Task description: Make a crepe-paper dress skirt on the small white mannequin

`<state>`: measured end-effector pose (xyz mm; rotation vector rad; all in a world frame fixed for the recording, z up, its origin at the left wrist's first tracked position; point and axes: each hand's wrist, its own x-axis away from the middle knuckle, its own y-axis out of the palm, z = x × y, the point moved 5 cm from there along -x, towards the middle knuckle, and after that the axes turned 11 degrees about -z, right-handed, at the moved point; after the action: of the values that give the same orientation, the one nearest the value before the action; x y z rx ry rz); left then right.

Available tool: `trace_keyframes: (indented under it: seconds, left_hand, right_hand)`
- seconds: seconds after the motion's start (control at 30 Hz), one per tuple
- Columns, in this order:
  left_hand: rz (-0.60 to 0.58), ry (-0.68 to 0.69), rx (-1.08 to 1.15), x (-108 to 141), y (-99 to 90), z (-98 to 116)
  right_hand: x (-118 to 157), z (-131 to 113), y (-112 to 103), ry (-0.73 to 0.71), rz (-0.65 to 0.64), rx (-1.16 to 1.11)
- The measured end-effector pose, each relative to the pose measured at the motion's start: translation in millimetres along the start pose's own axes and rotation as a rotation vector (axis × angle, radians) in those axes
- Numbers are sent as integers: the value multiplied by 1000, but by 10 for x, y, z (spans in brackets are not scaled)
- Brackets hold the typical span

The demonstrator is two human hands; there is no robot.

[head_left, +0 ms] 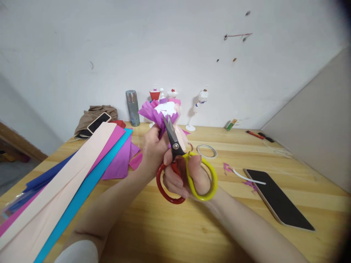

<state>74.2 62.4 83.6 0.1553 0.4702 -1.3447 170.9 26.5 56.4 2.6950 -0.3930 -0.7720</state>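
My right hand [178,179] is closed on a pair of scissors [174,146] with one red and one yellow handle loop. Their dark blades point up and away, with the tips against a small mannequin figure [163,100] dressed in ruffled purple crepe paper [150,111]. My left hand [153,146] is wrapped around the figure from below, gripping it through the purple paper. Its white upper part shows above the ruffle. Pale pink paper [181,137] hangs at its right side. The lower part of the figure is hidden behind my hands and the scissors.
Folded crepe paper strips [63,182] cover the table's left side. A phone [99,122] lies on brown cloth [90,113]; a thermos [132,108] stands beside it. Behind are other small mannequins [202,96]. At right are a tape roll [207,151], purple scraps [227,168] and a black tablet [276,199].
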Motion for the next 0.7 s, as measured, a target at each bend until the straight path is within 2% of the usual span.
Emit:
trace_keyframes:
  seconds: [0.7]
  left_hand:
    - [17,-19,-46,-14,2,-49]
  right_hand:
    - [-37,-24,55,-55,-9,-22]
